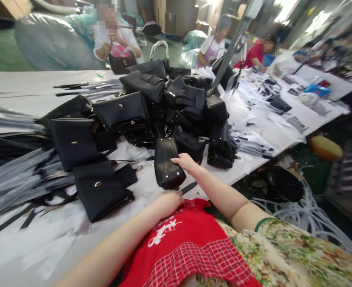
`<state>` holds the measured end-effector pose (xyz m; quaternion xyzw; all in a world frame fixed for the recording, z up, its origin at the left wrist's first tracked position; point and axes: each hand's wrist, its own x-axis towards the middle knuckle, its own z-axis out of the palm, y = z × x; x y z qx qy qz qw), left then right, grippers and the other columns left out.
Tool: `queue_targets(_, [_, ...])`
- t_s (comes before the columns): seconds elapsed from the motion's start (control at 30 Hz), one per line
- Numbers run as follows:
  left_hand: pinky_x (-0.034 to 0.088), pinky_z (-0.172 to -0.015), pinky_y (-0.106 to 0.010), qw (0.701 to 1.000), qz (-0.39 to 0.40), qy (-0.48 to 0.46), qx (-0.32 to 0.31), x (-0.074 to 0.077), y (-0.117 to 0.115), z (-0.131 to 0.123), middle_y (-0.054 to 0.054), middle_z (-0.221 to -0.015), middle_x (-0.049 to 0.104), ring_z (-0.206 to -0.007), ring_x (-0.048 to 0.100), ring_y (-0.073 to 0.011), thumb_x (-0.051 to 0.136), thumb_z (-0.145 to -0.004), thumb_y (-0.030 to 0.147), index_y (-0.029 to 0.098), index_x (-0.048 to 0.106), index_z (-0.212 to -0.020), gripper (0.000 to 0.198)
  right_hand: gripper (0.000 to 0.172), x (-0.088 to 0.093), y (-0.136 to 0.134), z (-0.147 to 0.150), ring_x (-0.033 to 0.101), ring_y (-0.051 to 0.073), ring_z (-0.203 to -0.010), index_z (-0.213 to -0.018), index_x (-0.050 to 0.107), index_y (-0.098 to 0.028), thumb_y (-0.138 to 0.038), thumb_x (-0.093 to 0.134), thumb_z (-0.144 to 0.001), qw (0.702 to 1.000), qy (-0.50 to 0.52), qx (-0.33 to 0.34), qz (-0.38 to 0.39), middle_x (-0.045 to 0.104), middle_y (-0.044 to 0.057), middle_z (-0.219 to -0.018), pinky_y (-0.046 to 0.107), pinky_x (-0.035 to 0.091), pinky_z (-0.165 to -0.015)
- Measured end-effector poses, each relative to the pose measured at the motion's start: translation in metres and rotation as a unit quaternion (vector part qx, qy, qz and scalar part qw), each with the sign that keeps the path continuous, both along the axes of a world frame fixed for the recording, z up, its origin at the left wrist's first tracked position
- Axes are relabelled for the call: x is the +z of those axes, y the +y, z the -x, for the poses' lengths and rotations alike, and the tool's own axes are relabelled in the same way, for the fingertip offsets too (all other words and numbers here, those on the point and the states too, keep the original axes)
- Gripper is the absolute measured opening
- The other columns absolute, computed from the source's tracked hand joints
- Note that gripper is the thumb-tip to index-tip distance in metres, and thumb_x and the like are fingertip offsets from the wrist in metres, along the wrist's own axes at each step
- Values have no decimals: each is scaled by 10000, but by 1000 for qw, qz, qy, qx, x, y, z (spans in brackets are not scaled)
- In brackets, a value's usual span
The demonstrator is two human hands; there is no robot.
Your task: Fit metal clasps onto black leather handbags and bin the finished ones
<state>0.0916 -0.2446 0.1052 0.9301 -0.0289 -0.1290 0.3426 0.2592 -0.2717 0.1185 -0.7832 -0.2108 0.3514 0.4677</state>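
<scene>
Head view: right hand gripped a black bag by its right side, thumb pressed on the near face, other fingers mostly hidden. Bag was tilted over the near part of the white counter, in front of the pile, metal studs showing near its lower end; could not tell whether it touched the counter.

Left hand was just below the bag, close against the red apron. Its fingers were hard to see, so could not tell whether it grasped anything or was relaxed. Dark strip showed beside it, between the 2 hands.

Left of the bag, 2 flap bags lay touching, black, each with a gold clasp. Straps in clear plastic spread along the far left. Pile was black bags heaped together, some with gold fittings. White sheets and loose parts covered the counter right of the pile.

Across the counter: person in pink apron with a black bag in front, person in purple apron, person in red top. More people farther right, blurred. White tubes were tangled low on the right, beside the floral sleeve.
</scene>
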Motion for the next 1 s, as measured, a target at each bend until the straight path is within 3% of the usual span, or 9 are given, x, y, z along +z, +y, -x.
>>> queue_targets(0.17, [414,-607,-291,999,-28,-32,-30,-7,-2,-13,-80,-703,632,-667,600,-214,500,-776,151,168,662,-663,198,125,0,1,-5,557,115,-515,-636,640,-134,-222,654,-724,1000,-25,-6,18,634,-1,-586,207,419,-487])
queue_targets(0.23, [413,-627,-269,999,10,-49,-22,-6,5,-7,-55,-749,640,-696,594,-187,511,-799,202,185,658,-658,204,150,1,-2,-7,551,115,-515,-625,631,-137,-247,663,-722,999,-43,-7,22,630,-2,-588,207,403,-475])
queue_targets(0.33, [417,-621,-241,982,182,-26,49,1,17,14,-27,-723,624,-674,564,-151,508,-853,370,182,674,-703,292,181,6,-10,-6,535,113,-513,-621,618,-136,-274,653,-733,997,-70,3,25,620,-1,-587,208,370,-465])
queue_targets(0.4, [404,-548,-227,940,317,27,125,10,24,30,-20,-688,610,-585,527,-127,482,-864,469,164,695,-844,373,196,10,-16,-4,523,111,-514,-621,611,-138,-283,631,-750,996,-87,20,26,610,0,-583,210,348,-466])
queue_targets(0.47, [375,-488,-215,899,388,41,198,20,30,41,-13,-687,603,-508,480,-102,490,-857,487,156,687,-985,406,219,14,-20,-4,506,111,-518,-608,595,-145,-302,619,-759,993,-108,40,28,593,-3,-572,214,325,-474])
queue_targets(0.53, [379,-495,-217,889,378,-16,258,29,33,45,-18,-725,613,-515,480,-95,544,-839,427,172,702,-987,334,246,17,-22,-3,488,113,-525,-582,575,-156,-325,628,-753,989,-132,61,29,573,-6,-557,223,308,-490])
queue_targets(0.67, [433,-611,-242,898,265,-154,315,39,31,38,-32,-768,617,-668,548,-130,635,-784,251,203,742,-852,136,254,23,-20,4,473,124,-535,-575,583,-165,-348,635,-743,976,-180,114,37,574,0,-557,243,302,-520])
queue_targets(0.8, [464,-693,-263,920,192,-196,281,40,20,24,-28,-803,623,-742,573,-143,641,-789,193,224,734,-898,146,267,25,-19,15,477,127,-544,-605,584,-161,-362,576,-780,957,-225,173,58,589,9,-581,242,302,-511])
queue_targets(1.0, [485,-807,-298,941,136,-236,202,33,14,15,-27,-874,684,-857,612,-170,643,-796,157,203,707,-878,113,310,23,-22,26,424,112,-526,-566,544,-156,-372,549,-789,950,-197,228,80,540,-5,-543,241,279,-489])
